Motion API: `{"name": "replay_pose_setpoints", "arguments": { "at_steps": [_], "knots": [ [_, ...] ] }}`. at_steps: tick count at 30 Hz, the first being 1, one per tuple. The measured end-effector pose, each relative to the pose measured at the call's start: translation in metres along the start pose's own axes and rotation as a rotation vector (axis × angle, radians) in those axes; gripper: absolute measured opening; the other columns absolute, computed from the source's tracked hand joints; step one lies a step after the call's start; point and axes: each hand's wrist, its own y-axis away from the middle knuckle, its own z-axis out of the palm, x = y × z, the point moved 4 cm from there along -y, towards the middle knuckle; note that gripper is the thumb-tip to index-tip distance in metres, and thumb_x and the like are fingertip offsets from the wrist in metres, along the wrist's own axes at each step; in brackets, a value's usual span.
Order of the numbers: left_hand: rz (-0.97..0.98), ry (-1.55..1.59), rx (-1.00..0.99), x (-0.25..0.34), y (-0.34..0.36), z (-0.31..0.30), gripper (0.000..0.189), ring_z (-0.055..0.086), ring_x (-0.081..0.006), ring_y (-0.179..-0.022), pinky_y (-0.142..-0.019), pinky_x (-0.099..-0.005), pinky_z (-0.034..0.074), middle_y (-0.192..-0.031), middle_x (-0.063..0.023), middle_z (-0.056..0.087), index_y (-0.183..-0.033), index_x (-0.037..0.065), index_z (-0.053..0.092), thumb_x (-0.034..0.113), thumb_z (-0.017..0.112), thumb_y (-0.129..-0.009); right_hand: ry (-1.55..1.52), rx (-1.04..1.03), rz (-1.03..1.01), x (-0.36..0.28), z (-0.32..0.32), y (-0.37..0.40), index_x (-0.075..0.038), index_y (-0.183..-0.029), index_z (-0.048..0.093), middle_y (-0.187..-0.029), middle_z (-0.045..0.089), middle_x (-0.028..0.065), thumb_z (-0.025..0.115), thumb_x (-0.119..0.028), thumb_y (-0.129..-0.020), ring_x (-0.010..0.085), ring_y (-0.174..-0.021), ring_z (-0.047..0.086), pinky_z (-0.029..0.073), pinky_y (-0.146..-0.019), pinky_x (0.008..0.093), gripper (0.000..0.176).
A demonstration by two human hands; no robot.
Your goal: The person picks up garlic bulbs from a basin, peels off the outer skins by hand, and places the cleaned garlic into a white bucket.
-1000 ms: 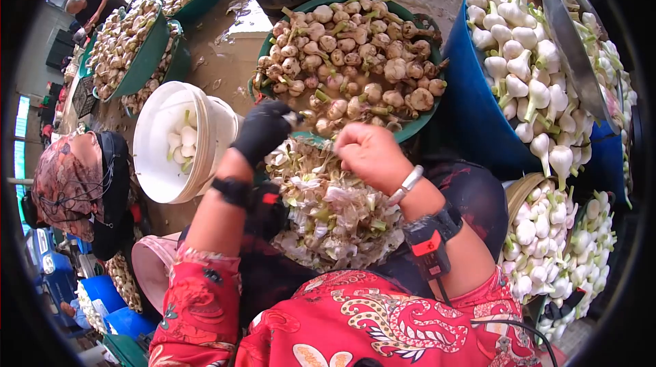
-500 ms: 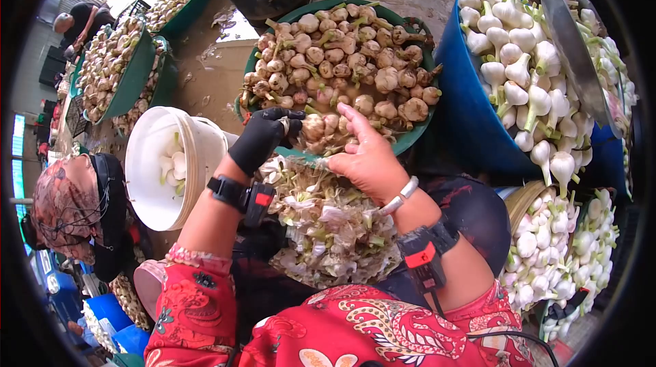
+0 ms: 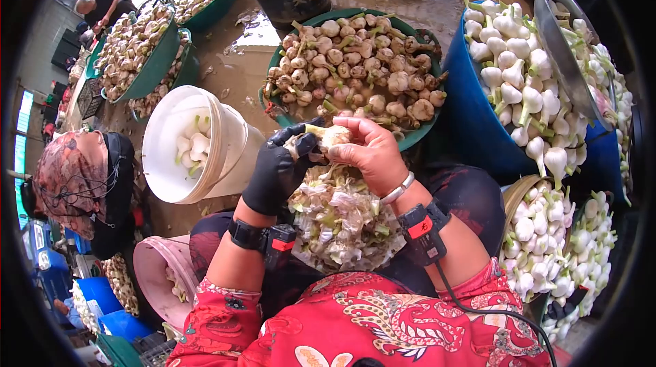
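A garlic bulb [image 3: 335, 137] with dirty outer skin is held between both hands, over the near rim of the green tub [image 3: 411, 140]. My left hand [image 3: 277, 172], in a black glove, is closed around its stem side. My right hand [image 3: 377, 158], bare with a bracelet, pinches the bulb's other side between thumb and fingers. Something pale shows between the gloved fingers, too small to name. Unpeeled garlic bulbs [image 3: 355, 59] fill much of the tub. Below my hands lies a heap of garlic peelings [image 3: 345, 223].
A white bucket [image 3: 236, 155] on its side holds a few clean bulbs. A pink bucket [image 3: 154, 257] stands below it. At right, a blue tub [image 3: 471, 100] brims with white garlic, a metal basin [image 3: 570, 39] beside it. Another person [image 3: 106, 8] is at the far left.
My hands have drawn back from the tub's bulbs toward me and come together. A garlic bulb is now between them, and my right fingers have closed on it. The view has shifted slightly.
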Motion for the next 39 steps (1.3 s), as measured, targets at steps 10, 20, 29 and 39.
{"name": "replay_pose_setpoints", "arguments": {
  "at_steps": [10,20,29,39],
  "knots": [
    [-0.086,0.013,0.018,0.006,-0.002,0.009,0.025,0.062,-0.0139,-0.085,-0.069,-0.0259,0.054,-0.103,-0.0095,0.062,-0.116,-0.005,0.056,0.007,0.050,-0.095,0.088,-0.025,-0.086,-0.001,0.000,0.000,0.004,-0.125,0.049,-0.096,0.062,0.0062,0.063,0.003,-0.083,0.0122,-0.085,0.061,0.053,-0.076,0.0268,0.044],
    [0.169,-0.591,0.062,0.006,0.002,0.001,0.023,0.060,-0.0151,-0.075,-0.072,-0.0303,0.049,-0.081,-0.0072,0.065,-0.096,0.003,0.069,-0.007,0.058,-0.078,-0.025,-0.301,0.546,0.020,-0.005,0.005,0.000,-0.097,0.058,-0.077,0.060,0.0053,0.051,-0.022,-0.092,0.0118,-0.059,0.057,0.046,-0.047,0.0218,0.023],
    [-0.144,0.116,0.066,-0.004,0.007,-0.006,0.021,0.060,-0.0115,-0.076,-0.069,-0.0250,0.050,-0.087,-0.0043,0.062,-0.100,-0.003,0.062,0.013,0.055,-0.090,0.122,0.003,0.170,-0.003,-0.001,0.005,-0.001,-0.115,0.049,-0.089,0.065,0.0087,0.062,-0.042,-0.089,0.0120,-0.064,0.062,0.051,-0.054,0.0231,0.050],
    [-0.204,0.015,-0.058,0.001,0.006,0.002,0.013,0.061,-0.0137,-0.069,-0.062,-0.0259,0.049,-0.082,-0.0046,0.060,-0.095,0.000,0.066,0.006,0.056,-0.088,0.237,-0.202,0.280,-0.011,-0.005,0.010,-0.006,-0.107,0.057,-0.075,0.060,0.0009,0.069,-0.020,-0.079,0.0064,-0.055,0.054,0.042,-0.046,0.0194,0.033]
  ]
}}
